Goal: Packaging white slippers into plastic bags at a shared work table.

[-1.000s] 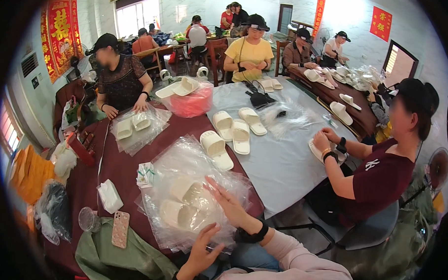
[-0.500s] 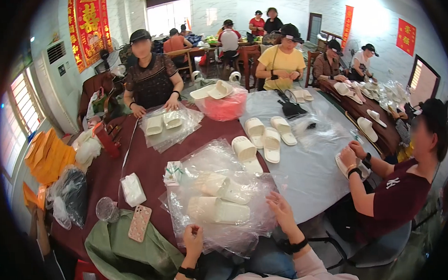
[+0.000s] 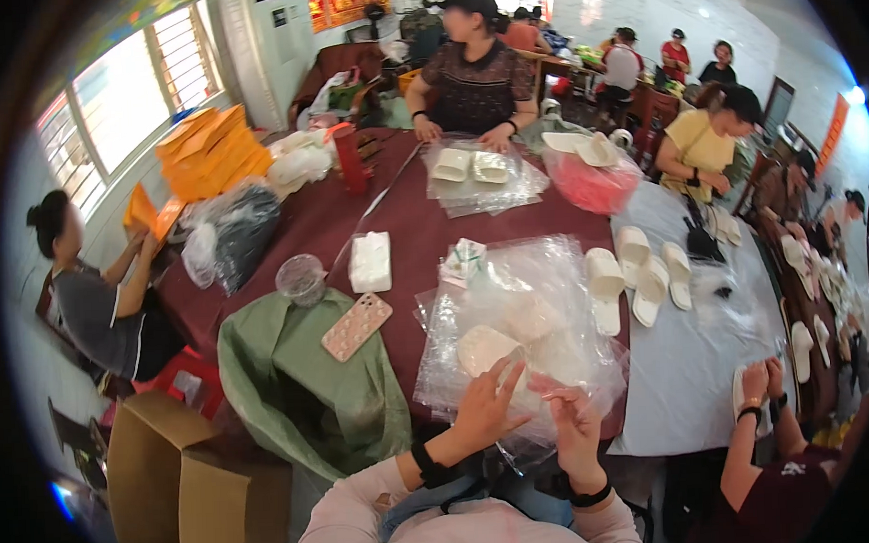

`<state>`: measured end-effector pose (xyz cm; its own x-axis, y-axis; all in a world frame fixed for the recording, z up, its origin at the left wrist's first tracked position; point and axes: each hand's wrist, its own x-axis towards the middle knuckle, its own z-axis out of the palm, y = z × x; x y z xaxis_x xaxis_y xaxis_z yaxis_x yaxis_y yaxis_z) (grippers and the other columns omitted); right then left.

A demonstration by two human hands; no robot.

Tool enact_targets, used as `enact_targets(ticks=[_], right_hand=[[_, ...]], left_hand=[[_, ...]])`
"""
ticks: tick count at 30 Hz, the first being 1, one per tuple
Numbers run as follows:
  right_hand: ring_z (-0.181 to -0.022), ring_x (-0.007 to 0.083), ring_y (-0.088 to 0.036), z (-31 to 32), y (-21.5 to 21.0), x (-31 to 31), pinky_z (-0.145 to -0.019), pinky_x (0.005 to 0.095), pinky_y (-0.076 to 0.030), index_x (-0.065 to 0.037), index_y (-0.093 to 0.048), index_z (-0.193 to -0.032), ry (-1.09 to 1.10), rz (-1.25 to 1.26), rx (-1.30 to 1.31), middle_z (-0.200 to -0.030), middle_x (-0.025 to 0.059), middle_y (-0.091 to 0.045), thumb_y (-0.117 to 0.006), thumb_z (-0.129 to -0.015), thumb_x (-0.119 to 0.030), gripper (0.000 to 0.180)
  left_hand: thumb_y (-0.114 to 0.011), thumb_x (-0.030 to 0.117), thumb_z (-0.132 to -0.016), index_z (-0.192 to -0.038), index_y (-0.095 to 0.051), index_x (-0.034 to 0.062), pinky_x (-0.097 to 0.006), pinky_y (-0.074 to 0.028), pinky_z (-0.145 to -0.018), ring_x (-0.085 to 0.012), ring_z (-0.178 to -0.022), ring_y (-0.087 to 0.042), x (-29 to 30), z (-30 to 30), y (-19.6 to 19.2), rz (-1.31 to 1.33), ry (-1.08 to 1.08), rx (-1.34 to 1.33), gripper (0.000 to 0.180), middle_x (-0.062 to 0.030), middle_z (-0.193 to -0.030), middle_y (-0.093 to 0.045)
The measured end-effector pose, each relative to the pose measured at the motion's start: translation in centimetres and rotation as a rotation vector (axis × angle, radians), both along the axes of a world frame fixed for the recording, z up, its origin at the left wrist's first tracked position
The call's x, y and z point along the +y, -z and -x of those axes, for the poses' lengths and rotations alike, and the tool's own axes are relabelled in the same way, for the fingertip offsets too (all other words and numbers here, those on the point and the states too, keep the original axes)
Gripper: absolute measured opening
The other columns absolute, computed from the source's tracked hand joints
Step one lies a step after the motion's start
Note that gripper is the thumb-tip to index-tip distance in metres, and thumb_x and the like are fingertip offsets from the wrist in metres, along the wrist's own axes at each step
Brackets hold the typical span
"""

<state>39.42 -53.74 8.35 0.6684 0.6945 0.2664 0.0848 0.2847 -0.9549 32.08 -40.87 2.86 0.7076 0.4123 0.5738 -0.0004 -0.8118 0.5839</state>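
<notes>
My left hand (image 3: 485, 411) rests on the near end of a white slipper (image 3: 485, 348) that lies in a clear plastic bag (image 3: 527, 311), fingers curled on its edge through the film. My right hand (image 3: 574, 422) is beside it and pinches the crinkled near edge of the same bag. A black band sits on each wrist. The bag tops a loose pile of clear bags on the dark red table (image 3: 404, 220), right in front of me. More pale slipper shapes show dimly under the plastic.
Left of the bags lie a phone in a pink case (image 3: 357, 326), a green sack (image 3: 305, 386), a white packet (image 3: 370, 261) and a glass jar (image 3: 301, 276). White slippers (image 3: 636, 276) lie to the right. Cardboard boxes (image 3: 188, 481) stand lower left. People sit around the tables.
The view has swung left and tilted down. Both my hands have drawn back to the near edge of the bag pile, close together on the bagged slipper.
</notes>
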Motion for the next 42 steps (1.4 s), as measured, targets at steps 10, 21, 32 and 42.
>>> enact_targets(ticks=[10,21,32,42], right_hand=[[-0.113,0.0283,-0.055,0.4,-0.9,-2.5,-0.098,0.0382,-0.039,0.005,-0.059,-0.113,-0.466,-0.052,-0.095,-0.120,0.0211,-0.058,-0.062,-0.082,-0.011,0.035],[-0.108,0.0222,-0.056,-0.5,1.5,-3.1,-0.096,0.0333,-0.039,0.006,-0.058,-0.112,-0.357,0.099,-0.047,-0.111,0.0143,-0.063,-0.060,-0.081,-0.008,0.034],[-0.104,0.0204,-0.058,-0.3,1.9,-1.7,-0.092,0.0320,-0.042,0.003,-0.059,-0.111,-0.402,0.156,-0.106,-0.108,0.0119,-0.064,-0.059,-0.083,-0.009,0.031],[-0.102,0.0191,-0.059,-0.3,2.0,-2.0,-0.092,0.0301,-0.042,0.003,-0.059,-0.111,-0.369,0.208,-0.014,-0.107,0.0116,-0.064,-0.060,-0.083,-0.004,0.030]], left_hand=[[-0.059,0.007,-0.078,-0.109,-0.059,0.0000,-0.035,-0.048,-0.082,-0.0277,-0.094,-0.061,9.6,10.6,-6.4,0.233,-0.383,-0.351,0.031,-0.0146,-0.105,-0.062],[-0.046,-0.002,-0.080,-0.090,-0.054,0.0053,-0.023,-0.041,-0.071,-0.0069,-0.079,-0.050,14.3,30.8,-0.1,0.384,-0.781,-0.435,0.015,0.0023,-0.080,-0.052],[-0.052,0.006,-0.078,-0.082,-0.057,0.0020,-0.037,-0.045,-0.067,-0.0326,-0.075,-0.058,19.6,26.7,-4.0,0.216,-0.271,0.659,0.008,-0.0176,-0.078,-0.059],[-0.055,0.006,-0.073,-0.089,-0.065,0.0077,-0.042,-0.047,-0.072,-0.0332,-0.087,-0.061,23.0,27.9,3.6,0.069,-0.438,0.975,0.019,-0.0169,-0.091,-0.064]])
